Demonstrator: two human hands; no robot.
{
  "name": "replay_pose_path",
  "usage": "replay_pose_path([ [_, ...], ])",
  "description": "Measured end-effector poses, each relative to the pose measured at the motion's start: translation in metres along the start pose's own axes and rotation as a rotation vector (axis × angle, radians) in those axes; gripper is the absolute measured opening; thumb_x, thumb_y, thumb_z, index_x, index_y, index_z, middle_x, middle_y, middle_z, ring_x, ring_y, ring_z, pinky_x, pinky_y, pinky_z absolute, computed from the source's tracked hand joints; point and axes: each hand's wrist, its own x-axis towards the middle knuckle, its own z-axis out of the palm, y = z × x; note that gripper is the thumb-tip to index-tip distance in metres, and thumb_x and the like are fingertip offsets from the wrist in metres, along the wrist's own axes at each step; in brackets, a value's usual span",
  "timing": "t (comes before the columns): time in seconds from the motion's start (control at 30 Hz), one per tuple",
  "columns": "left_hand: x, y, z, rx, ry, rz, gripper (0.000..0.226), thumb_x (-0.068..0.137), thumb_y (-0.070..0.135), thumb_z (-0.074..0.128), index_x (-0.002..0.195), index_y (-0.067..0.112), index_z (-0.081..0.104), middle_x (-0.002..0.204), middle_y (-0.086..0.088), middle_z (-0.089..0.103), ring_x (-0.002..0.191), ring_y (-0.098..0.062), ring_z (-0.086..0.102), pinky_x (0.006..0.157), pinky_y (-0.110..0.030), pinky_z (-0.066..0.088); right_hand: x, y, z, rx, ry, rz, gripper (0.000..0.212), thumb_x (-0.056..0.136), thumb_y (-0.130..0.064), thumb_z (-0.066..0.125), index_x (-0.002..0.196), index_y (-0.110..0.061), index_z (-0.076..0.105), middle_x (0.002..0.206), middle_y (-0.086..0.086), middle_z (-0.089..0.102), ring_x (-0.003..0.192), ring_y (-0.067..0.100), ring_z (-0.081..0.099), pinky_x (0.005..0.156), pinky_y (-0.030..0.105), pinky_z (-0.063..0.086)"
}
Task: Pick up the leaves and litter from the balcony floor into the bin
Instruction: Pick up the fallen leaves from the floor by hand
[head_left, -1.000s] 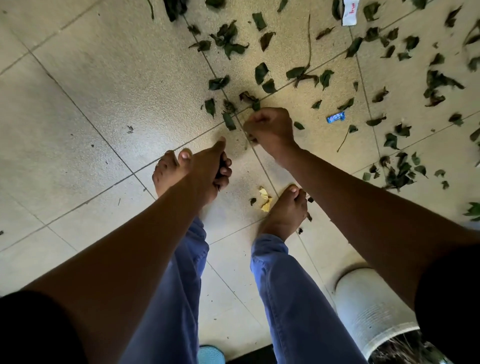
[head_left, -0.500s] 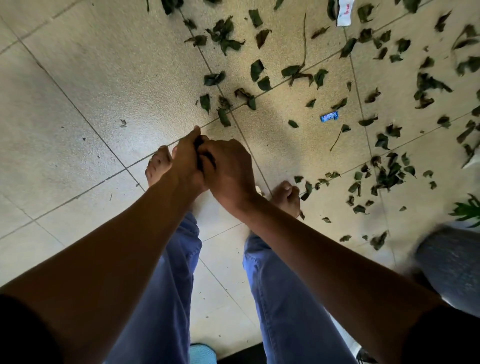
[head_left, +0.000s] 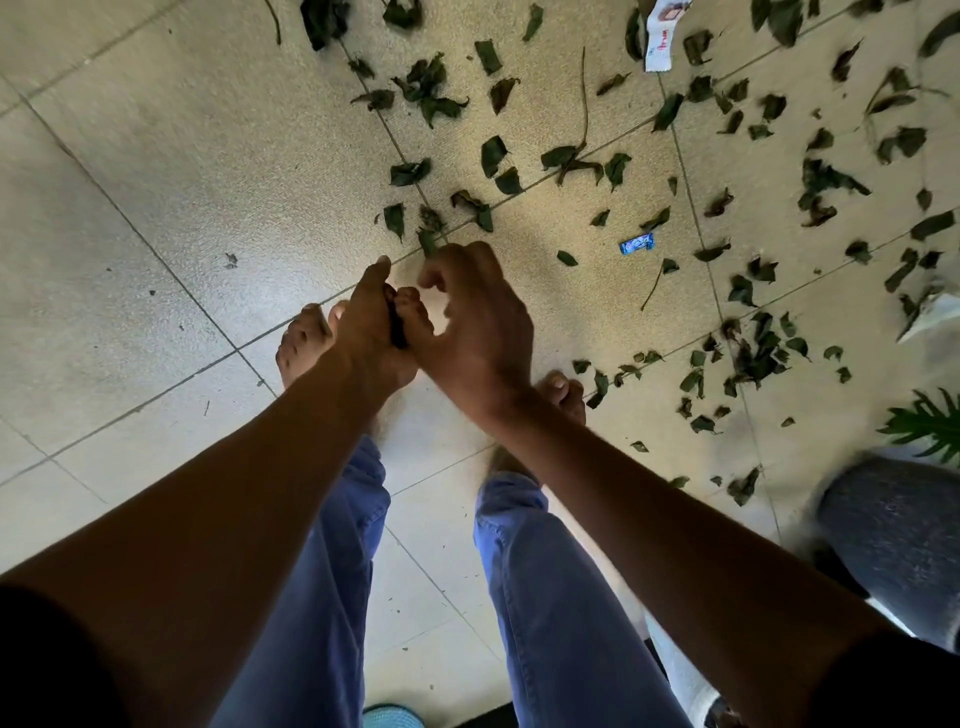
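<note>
Left third: bare floor tiles (head_left: 130, 171), with only a few specks on them. Centre: the person stands barefoot in blue trousers (head_left: 311, 597), both arms reaching forward and down. The left hand (head_left: 371, 322) has its grip clamped on a dark wad, apparently gathered leaves (head_left: 397, 330), of which only an edge shows between the fingers. The right hand (head_left: 478, 332) lies just beside it, touching at the base, fingers loosely curled and apart; nothing can be seen in them. Right of centre and along the top: scattered leaf litter (head_left: 748, 358) lies thick on the tiles, with a small blue wrapper (head_left: 637, 243) and a white paper scrap (head_left: 660, 47) among it. Far right: a grey blurred object (head_left: 898, 535), partly out of frame, and a green plant frond (head_left: 930, 426); whether the grey object is the bin cannot be told. Progress, as a judgement: the task is at an early stage. One handful is held, none is seen being binned, and most of the litter remains on the floor.
</note>
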Motion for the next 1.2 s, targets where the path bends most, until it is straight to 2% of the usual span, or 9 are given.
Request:
replay_pose_path([
  [0.07,0.006,0.0,0.003,0.119,0.113,0.049,0.043,0.099,0.042,0.059,0.066,0.02,0.043,0.049,0.007,0.045,0.038,-0.004,0.041,0.038,-0.018,0.039,0.005,0.027,-0.004,0.025,0.008,0.033,0.035,0.082,-0.048,0.073,0.101,-0.021,0.063,0.101,-0.006,0.059,0.086,0.013,0.059,0.065,0.038,0.052],
  [0.17,0.005,-0.001,0.019,0.223,0.044,0.128,0.039,0.101,0.032,0.058,0.068,0.017,0.041,0.049,0.004,0.043,0.038,-0.008,0.042,0.04,-0.022,0.037,0.016,0.068,-0.009,-0.145,-0.041,0.014,0.055,0.082,-0.07,0.063,0.105,-0.021,0.065,0.104,-0.004,0.062,0.097,0.016,0.056,0.075,0.034,0.05],
  [0.3,0.009,0.008,0.027,0.203,0.054,0.127,0.032,0.099,0.025,0.06,0.071,0.018,0.046,0.058,0.002,0.046,0.043,-0.007,0.042,0.042,-0.016,0.036,0.041,0.122,-0.022,-0.289,0.037,-0.07,0.045,0.097,-0.056,0.054,0.106,-0.013,0.067,0.109,0.009,0.063,0.103,0.025,0.055,0.08,0.038,0.051],
  [0.43,0.013,0.006,0.018,0.259,0.068,0.103,0.023,0.101,0.029,0.057,0.083,0.019,0.046,0.058,0.003,0.045,0.043,-0.005,0.038,0.036,-0.015,0.026,0.066,0.175,-0.04,-0.512,-0.054,0.08,0.068,0.08,-0.057,0.071,0.127,-0.011,0.055,0.13,0.018,0.05,0.117,0.034,0.049,0.096,0.04,0.047],
  [0.57,0.013,0.0,0.004,0.252,0.063,0.043,0.035,0.102,0.029,0.054,0.071,0.021,0.04,0.059,0.004,0.044,0.043,-0.004,0.036,0.036,-0.015,0.022,0.073,0.192,-0.041,-0.436,-0.178,0.085,0.058,0.08,-0.034,0.08,0.126,-0.008,0.055,0.128,0.02,0.047,0.117,0.038,0.05,0.094,0.042,0.049],
  [0.83,0.013,-0.011,0.0,0.253,0.077,0.017,0.04,0.101,0.027,0.056,0.066,0.019,0.037,0.058,0.005,0.043,0.045,-0.005,0.035,0.038,-0.014,0.02,0.073,0.192,-0.02,-0.439,-0.165,-0.091,0.032,0.07,0.016,0.061,0.097,0.002,0.069,0.106,0.026,0.062,0.086,0.043,0.065,0.075,0.039,0.054],
  [1.0,0.016,-0.01,0.005,0.25,0.079,0.003,0.041,0.099,0.028,0.058,0.065,0.02,0.036,0.059,0.004,0.044,0.045,-0.005,0.036,0.038,-0.015,0.021,0.077,0.183,-0.026,-0.489,-0.144,-0.022,0.019,0.079,0.001,0.061,0.089,-0.013,0.069,0.089,0.011,0.068,0.081,0.035,0.067,0.061,0.032,0.047],
  [1.1,0.016,-0.007,0.009,0.261,0.076,0.005,0.04,0.099,0.027,0.058,0.066,0.02,0.037,0.059,0.004,0.044,0.044,-0.005,0.036,0.038,-0.015,0.02,0.1,0.174,-0.041,-0.513,-0.023,0.089,0.014,0.093,-0.013,0.061,0.106,-0.018,0.061,0.09,0.004,0.07,0.081,0.024,0.069,0.059,0.03,0.046],
  [1.2,0.016,-0.005,0.008,0.279,0.067,0.018,0.041,0.099,0.027,0.058,0.065,0.019,0.037,0.06,0.004,0.044,0.045,-0.005,0.037,0.038,-0.015,0.02,0.127,0.174,-0.055,-0.365,0.126,0.217,0.045,0.093,-0.014,0.066,0.134,-0.019,0.047,0.102,0.009,0.073,0.091,0.028,0.071,0.076,0.04,0.058],
])
